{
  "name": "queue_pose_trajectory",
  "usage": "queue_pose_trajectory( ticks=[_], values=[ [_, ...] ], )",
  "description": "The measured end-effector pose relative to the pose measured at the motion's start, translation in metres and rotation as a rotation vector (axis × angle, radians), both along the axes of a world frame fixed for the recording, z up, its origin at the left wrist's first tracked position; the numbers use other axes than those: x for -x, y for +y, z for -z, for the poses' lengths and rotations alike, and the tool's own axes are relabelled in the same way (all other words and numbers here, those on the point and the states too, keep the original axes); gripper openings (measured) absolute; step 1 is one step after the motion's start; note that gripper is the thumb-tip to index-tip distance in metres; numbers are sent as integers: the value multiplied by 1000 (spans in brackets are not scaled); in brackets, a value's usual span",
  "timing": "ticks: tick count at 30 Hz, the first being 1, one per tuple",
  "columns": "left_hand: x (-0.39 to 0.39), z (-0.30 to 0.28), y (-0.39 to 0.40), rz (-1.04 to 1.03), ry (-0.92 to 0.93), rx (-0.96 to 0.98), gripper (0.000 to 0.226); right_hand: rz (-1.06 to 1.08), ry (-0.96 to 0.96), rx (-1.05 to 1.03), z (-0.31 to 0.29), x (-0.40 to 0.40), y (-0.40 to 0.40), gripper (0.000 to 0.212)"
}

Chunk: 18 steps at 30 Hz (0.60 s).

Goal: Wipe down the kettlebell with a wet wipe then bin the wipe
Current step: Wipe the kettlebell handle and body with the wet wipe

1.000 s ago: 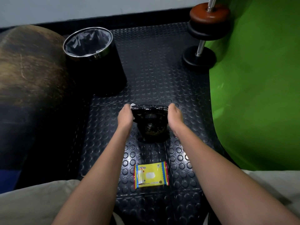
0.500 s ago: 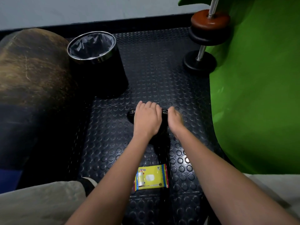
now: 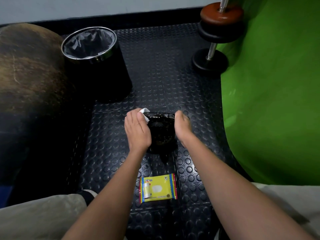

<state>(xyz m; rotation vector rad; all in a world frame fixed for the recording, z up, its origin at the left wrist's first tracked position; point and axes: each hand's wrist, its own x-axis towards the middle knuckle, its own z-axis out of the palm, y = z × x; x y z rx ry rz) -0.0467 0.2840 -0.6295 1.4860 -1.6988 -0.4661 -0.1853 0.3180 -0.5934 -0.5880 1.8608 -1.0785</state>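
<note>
A black kettlebell (image 3: 161, 130) stands on the studded black floor mat (image 3: 164, 75) in the middle of the view. My left hand (image 3: 137, 129) presses a white wet wipe (image 3: 144, 113) against the kettlebell's left side and handle end; only a corner of the wipe shows past my fingers. On the right side, my right hand (image 3: 182, 126) grips the kettlebell by the other handle end. A black bin (image 3: 97, 66) with a chrome rim and a grey liner stands open at the back left.
A yellow wet-wipe pack (image 3: 158, 187) lies flat on the mat close to me. A dumbbell (image 3: 216, 37) stands upright at the back right beside a green backdrop (image 3: 277, 92). A large brown ball (image 3: 29, 70) fills the left. My knees are at the bottom corners.
My left hand, which lay over the top of the kettlebell half a second ago, has slid to its left side with the wipe. My right hand has stayed on the right.
</note>
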Motion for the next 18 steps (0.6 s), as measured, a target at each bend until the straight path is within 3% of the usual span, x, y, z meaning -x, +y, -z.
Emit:
queue_pose_trajectory(
  ticks=[5,8,10,13,18],
  values=[
    [3,0,-2,-99,258,-216,37,10,-5,13,2,0,0,50],
    [-1,-9,-7,-226,647,-659,41,18,-14,29,5,1,-1,35],
    [-10,-9,-15,-243,807,-920,42,14,-5,27,7,1,-2,35],
    [-17,-7,-26,-222,804,-974,37,16,7,15,7,1,-2,36],
    [-15,-19,-26,-176,494,-831,38,-4,8,-7,5,3,0,39]
  ],
)
